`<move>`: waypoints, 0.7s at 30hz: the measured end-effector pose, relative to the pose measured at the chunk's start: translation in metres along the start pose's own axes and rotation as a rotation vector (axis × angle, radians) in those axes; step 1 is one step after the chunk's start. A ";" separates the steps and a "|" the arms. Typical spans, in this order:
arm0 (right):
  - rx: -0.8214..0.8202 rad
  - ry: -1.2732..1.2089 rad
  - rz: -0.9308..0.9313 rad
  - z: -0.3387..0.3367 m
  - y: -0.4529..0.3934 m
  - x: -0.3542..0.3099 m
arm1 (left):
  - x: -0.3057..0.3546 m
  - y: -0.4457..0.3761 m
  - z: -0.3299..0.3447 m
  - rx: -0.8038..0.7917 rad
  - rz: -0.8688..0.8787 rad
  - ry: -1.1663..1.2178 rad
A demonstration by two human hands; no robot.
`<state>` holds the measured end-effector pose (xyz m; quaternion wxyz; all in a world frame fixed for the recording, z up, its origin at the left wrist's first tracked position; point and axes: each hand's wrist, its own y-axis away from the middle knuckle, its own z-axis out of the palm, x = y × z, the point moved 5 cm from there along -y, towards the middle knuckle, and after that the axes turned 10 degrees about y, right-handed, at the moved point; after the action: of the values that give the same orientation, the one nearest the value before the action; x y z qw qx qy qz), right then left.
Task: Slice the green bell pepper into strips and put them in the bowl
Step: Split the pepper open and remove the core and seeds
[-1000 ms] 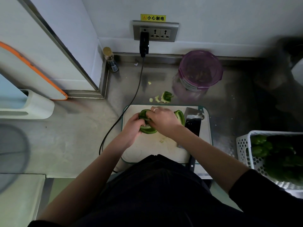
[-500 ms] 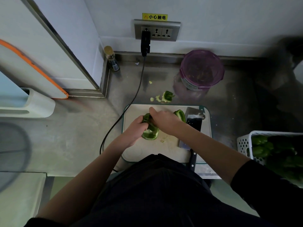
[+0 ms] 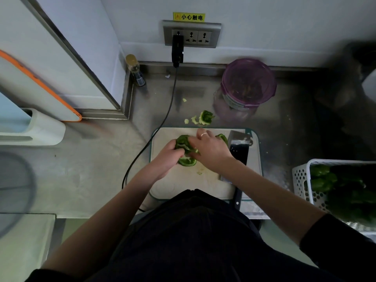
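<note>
Both hands (image 3: 169, 154) (image 3: 211, 150) keep their closed grip on the green pepper (image 3: 184, 148), now turned flatter.

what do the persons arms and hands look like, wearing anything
Both forearms are bare. The right arm has a dark sleeve pushed up above the elbow. The right hand wears a thin light ring on one finger. The left hand shows no ring or glove.

green pepper (image 3: 184, 147) on white cutting board (image 3: 205, 180), teal rim. purple translucent bowl (image 3: 248, 83). white perforated basket (image 3: 301, 180), green peppers inside. yellow warning label (image 3: 189, 17), black characters. black cable (image 3: 162, 119). grey steel counter (image 3: 91, 169). black cleaver blade (image 3: 238, 151).
</note>
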<state>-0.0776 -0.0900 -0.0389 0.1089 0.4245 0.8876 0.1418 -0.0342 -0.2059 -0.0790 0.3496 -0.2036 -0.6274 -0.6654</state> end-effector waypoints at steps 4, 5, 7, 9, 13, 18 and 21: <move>0.080 -0.421 0.219 0.006 0.000 0.006 | 0.000 0.001 -0.004 0.031 0.012 -0.006; 0.031 -0.519 0.236 0.009 -0.002 0.007 | -0.001 0.002 -0.003 0.019 0.009 -0.019; -0.126 -0.556 0.185 0.015 -0.007 0.005 | -0.002 0.004 0.000 -0.011 0.006 -0.087; -0.209 -0.481 0.126 0.017 -0.011 0.002 | -0.003 0.004 0.005 -0.033 0.005 -0.145; -0.206 -0.489 0.068 0.017 -0.012 0.002 | -0.003 0.003 0.005 -0.055 -0.006 -0.186; -0.232 -0.520 0.011 0.019 -0.009 0.002 | -0.005 0.002 0.006 -0.089 -0.044 -0.216; -0.275 -0.543 0.002 0.021 -0.008 0.004 | -0.006 0.001 0.007 -0.090 -0.058 -0.205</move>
<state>-0.0789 -0.0885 -0.0613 0.3985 0.4289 0.7981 0.1422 -0.0309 -0.1981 -0.0818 0.2548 -0.2679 -0.6349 -0.6784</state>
